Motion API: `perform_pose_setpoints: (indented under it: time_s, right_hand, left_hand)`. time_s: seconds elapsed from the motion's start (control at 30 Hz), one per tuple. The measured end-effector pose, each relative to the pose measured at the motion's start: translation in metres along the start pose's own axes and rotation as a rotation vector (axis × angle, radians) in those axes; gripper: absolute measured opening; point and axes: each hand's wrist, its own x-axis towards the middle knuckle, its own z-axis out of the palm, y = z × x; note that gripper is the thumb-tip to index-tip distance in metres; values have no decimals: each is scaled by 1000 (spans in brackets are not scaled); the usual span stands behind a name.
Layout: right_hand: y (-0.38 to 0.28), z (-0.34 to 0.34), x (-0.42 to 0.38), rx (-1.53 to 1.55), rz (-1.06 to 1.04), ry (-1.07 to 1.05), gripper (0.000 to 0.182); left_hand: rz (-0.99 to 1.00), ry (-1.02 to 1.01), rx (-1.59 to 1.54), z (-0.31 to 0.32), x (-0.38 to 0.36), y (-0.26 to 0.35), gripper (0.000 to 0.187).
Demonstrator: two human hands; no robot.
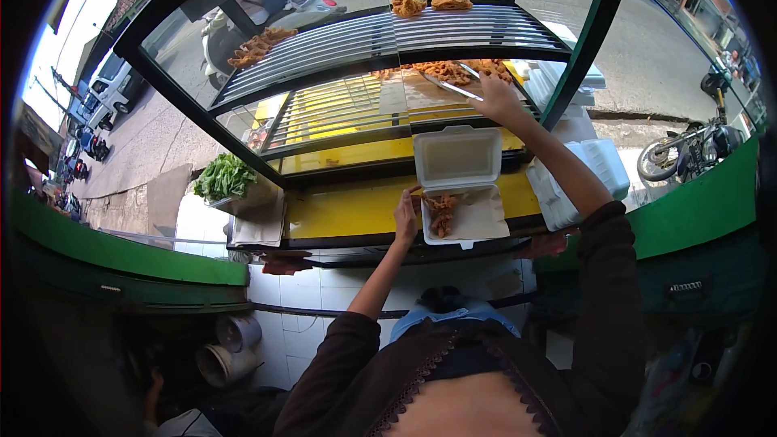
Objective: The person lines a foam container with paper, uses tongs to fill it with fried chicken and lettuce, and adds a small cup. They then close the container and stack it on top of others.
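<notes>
My right hand is closed round metal tongs, reaching into the lower shelf of the glass display case. The tongs' tips are among pieces of fried chicken there. On the yellow counter below, a white foam takeaway box stands with its lid raised. Brown paper lines it, and a few fried pieces lie at its left side. My left hand grips the box by its left edge; its fingertips are partly hidden.
More fried chicken lies on the upper rack. Leafy greens stand at the left over a stack of paper. Closed foam boxes are stacked at the right. The case's dark frame rises beside my right arm.
</notes>
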Motion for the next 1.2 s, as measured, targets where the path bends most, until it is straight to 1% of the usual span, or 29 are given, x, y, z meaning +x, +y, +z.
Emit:
perform_pose_setpoints:
  time_s: [0.03, 0.1, 0.13, 0.17, 0.23, 0.27, 0.3, 0.37, 0.4, 0.43, 0.5, 0.53, 0.57, 0.63, 0.67, 0.73, 0.87, 0.97, 1.03, 1.07, 1.1, 1.17, 1.2]
  right_hand:
    - [-3, 4, 17, 2, -4, 1, 68]
    - [-11, 12, 48, 23, 85, -220, 54]
    - [-20, 15, 60, -16, 129, -242, 50]
    - [-23, 14, 71, -6, 125, -332, 59]
    - [-21, 40, 92, 0, 65, -226, 72]
    - [-18, 51, 100, 14, 64, -205, 85]
    - [-20, 53, 102, -8, 52, -129, 66]
    - [-29, 58, 111, -143, 67, -132, 61]
    - [-39, 46, 110, -148, 93, -258, 64]
    - [-37, 59, 116, -146, 90, -259, 64]
    - [-38, 83, 124, -170, 69, -115, 72]
    - [-37, 85, 127, -158, 73, -159, 76]
    - [-36, 89, 126, -157, 72, -162, 76]
    - [-37, 90, 121, -227, 48, -54, 66]
    - [-36, 89, 119, -228, 47, -58, 66]
    - [-28, 94, 118, -221, -12, -27, 58]
    - [-19, 95, 119, -230, -48, -60, 55]
    - [-21, 81, 112, -215, -73, -73, 54]
    - [-25, 68, 105, -196, -84, -69, 55]
    - [-28, 62, 109, -236, -56, -189, 57]
    - [-30, 60, 111, -237, -54, -188, 57]
    - [-32, 58, 114, -200, 14, -275, 55]
    - [-38, 51, 113, -200, 15, -274, 55]
  left_hand:
    - [3, 4, 1, 0, 0, 1, 56]
    - [-18, 2, 43, 0, -1, 2, 54]
    - [-35, -34, 64, -4, 1, 2, 54]
    - [-31, -31, 65, -5, 1, 1, 54]
    - [-26, -26, 53, -3, 1, 2, 53]
    - [-31, -34, 42, -3, 1, 2, 51]
    - [-28, -31, 43, -3, 2, 1, 51]
    - [-11, -2, 19, -1, 2, -2, 49]
    - [-20, 3, 33, -1, 1, -2, 48]
    - [-20, 7, 35, -2, 2, -2, 48]
    - [-14, -30, 90, -3, 3, 1, 58]
    - [-9, -29, 100, -2, 2, 3, 58]
    - [-12, -26, 100, -1, 1, 6, 58]
    - [3, -24, 101, 0, 2, 9, 57]
    - [-1, -22, 100, 2, 2, 8, 57]
    - [-7, 8, 33, 4, 3, 3, 56]
    - [-48, -45, 84, -4, 3, 4, 52]
    - [-14, -23, 40, 0, 2, 3, 56]
    - [-46, -37, 68, -5, 2, 2, 52]
    - [-45, -39, 67, -5, 2, 1, 52]
    - [-41, -43, 68, -5, 2, 2, 52]
    - [-35, -49, 68, -3, 2, 4, 51]
    - [-16, -35, 49, 1, 2, 5, 54]
